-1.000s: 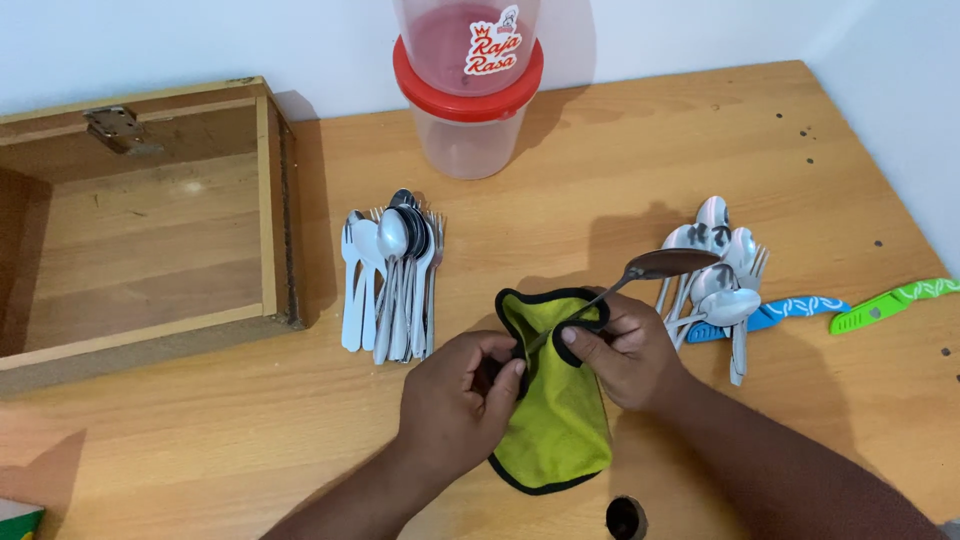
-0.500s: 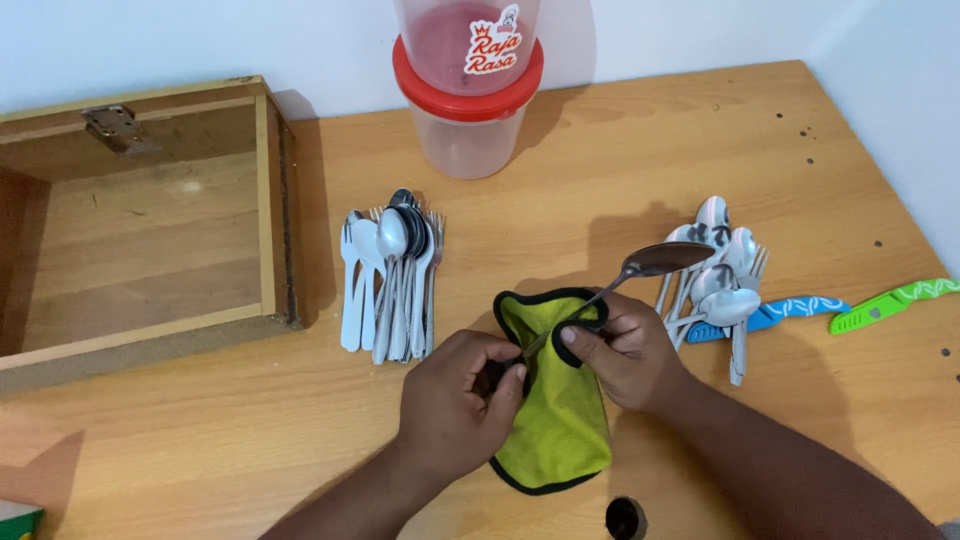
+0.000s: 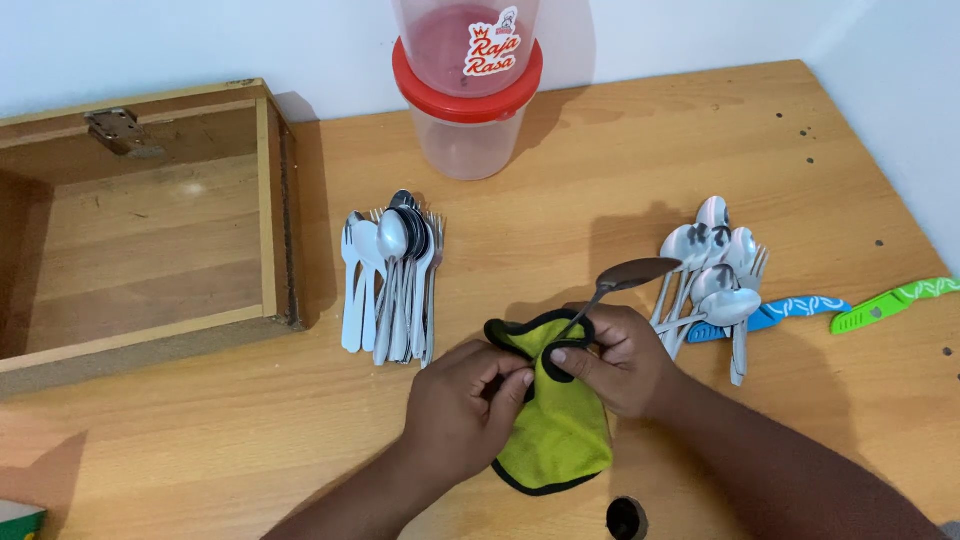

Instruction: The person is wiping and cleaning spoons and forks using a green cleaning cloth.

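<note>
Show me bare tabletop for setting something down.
Bare wood: between the plastic tub and right cutlery pile; front left, below the wooden box. Crowded: around both hands and the left cutlery pile.

On the worktop [image 3: 620,150] a cloth [image 3: 553,420] lies near the front edge. A pile of cutlery [image 3: 392,270] lies to its left, another pile [image 3: 715,270] to its right with two knives [image 3: 845,308] beyond. A box [image 3: 140,215] sits far left, stacked tubs [image 3: 467,90] behind.
</note>
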